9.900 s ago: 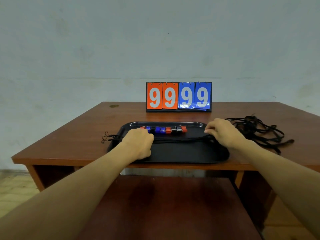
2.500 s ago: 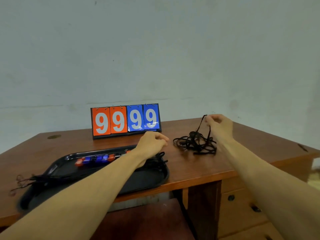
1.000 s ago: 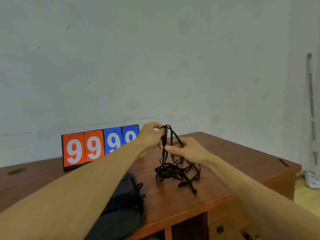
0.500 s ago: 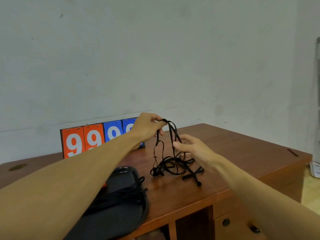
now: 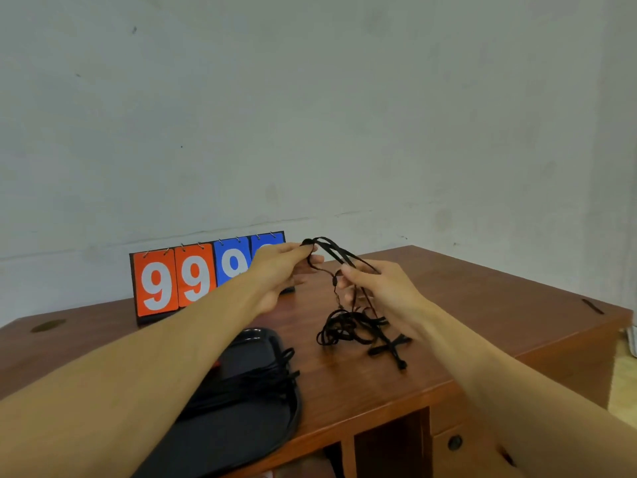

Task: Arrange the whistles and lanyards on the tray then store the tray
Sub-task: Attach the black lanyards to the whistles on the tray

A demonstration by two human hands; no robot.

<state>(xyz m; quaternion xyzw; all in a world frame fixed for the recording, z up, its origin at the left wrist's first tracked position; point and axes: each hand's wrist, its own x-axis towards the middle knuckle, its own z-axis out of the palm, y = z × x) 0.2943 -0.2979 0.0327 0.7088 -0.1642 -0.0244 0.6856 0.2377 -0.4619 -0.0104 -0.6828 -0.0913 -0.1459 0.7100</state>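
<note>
A tangle of black lanyards [image 5: 348,328] lies on the wooden desk, with a few straps lifted out of it. My left hand [image 5: 282,270] pinches the top loop of a raised lanyard above the desk. My right hand [image 5: 379,288] grips the same straps a little lower, to the right. The black tray [image 5: 255,346] sits at the desk's front left edge, partly under my left forearm, with straightened lanyards [image 5: 255,381] laid across it. The whistles are hidden behind my arm.
A flip scoreboard [image 5: 179,281] showing orange and blue nines stands at the back of the desk [image 5: 482,312]. A drawer with a round knob [image 5: 455,442] is below the desk's front right. A plain wall rises behind.
My right hand has closed on the raised straps, which it was only touching half a second ago. The lifted lanyard is stretched more sideways between both hands. The view has shifted slightly left.
</note>
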